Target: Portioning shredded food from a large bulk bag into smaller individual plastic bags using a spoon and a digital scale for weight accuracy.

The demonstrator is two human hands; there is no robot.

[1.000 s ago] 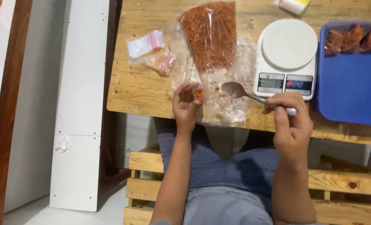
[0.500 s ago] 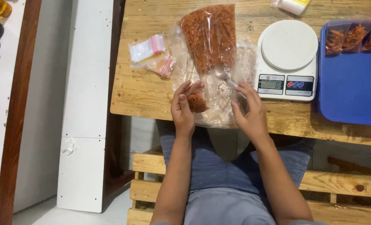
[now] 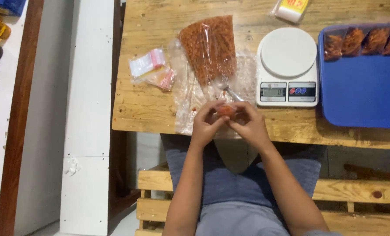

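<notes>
Both my hands, left (image 3: 206, 126) and right (image 3: 248, 124), pinch small orange packet (image 3: 226, 110) in tight grip above counter (image 3: 142, 105) edge; scale (image 3: 287, 65) just right.

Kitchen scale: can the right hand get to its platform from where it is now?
Probably yes. The kitchen scale stands just beyond the right hand with bare table between, its platform empty. But both hands are pinching a small orange packet, so the hand is occupied.
</notes>
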